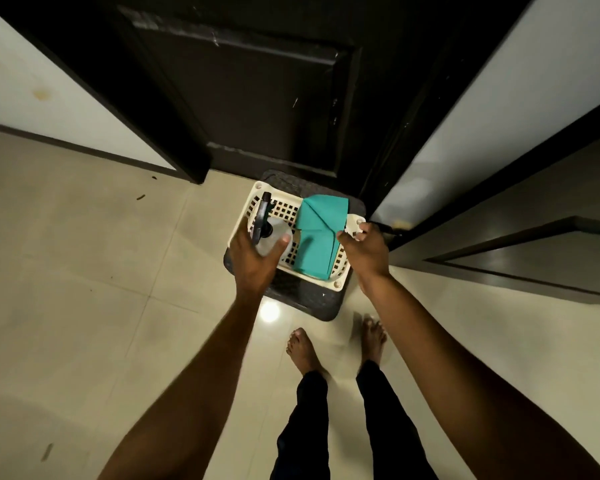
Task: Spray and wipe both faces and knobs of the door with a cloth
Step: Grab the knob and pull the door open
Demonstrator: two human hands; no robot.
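Two hands down at the basket, one item each. My left hand is wrapped around the spray bottle: thumb across the clear body, fingers curled behind it, black trigger head pointing up and away toward the door. Looks like a firm hold, though I can't tell whether the bottle is clear of the basket or just touching its left end.

My right hand sits at the basket's right rim. Fingers are curled there, fingertips on or around the white corner tab. Whether they also pinch the cloth's edge I can't tell; it's too tight to read.

Key relation: the teal cloth lies folded in the basket, just left of my right fingertips, touching or nearly touching them. Its long axis runs from the near rim toward the door, roughly parallel to my forearm. The right hand is clearly the nearer one, and the left is occupied anyway.

So my guess for the next move: slide the right fingers a short way left onto the cloth's near-right edge, pinch, lift.

The dark panelled door stands shut directly ahead beyond the basket, which sits on a dark mat. No knob in view from here. By my read, the spraying and wiping haven't started.
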